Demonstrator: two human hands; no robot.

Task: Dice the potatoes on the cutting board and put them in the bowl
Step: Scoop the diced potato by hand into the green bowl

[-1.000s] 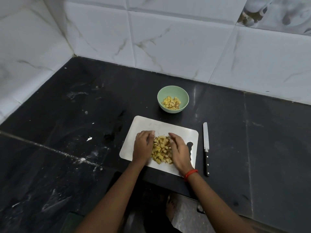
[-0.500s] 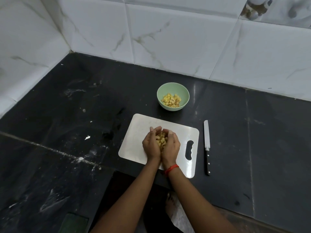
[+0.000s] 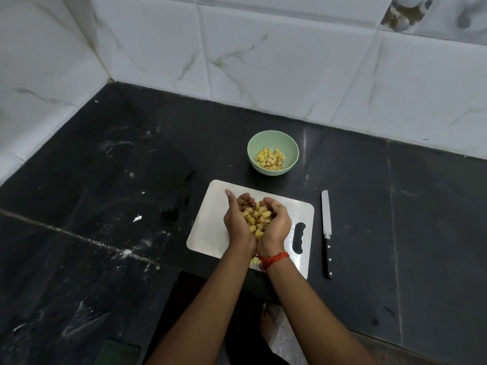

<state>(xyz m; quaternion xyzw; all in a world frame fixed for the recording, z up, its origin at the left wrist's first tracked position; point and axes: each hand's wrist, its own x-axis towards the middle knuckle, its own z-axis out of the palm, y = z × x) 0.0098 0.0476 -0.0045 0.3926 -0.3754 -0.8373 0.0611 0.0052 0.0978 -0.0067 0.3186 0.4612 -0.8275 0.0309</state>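
Black stone counter [image 3: 105, 233], white tiled wall [image 3: 290, 61] behind. Head view: L hand [image 3: 237, 222] & R hand [image 3: 276, 225] cupped together over the cutting board [image 3: 208, 227], fingers curled round a heap of potato cubes [image 3: 257, 217]. More cubes in the green bowl [image 3: 274, 139] just beyond the board; knife [image 3: 326, 227] lies to its right.

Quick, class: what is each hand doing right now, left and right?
Left hand: cupped, holds dice.
Right hand: cupped against the left, holds the same dice.
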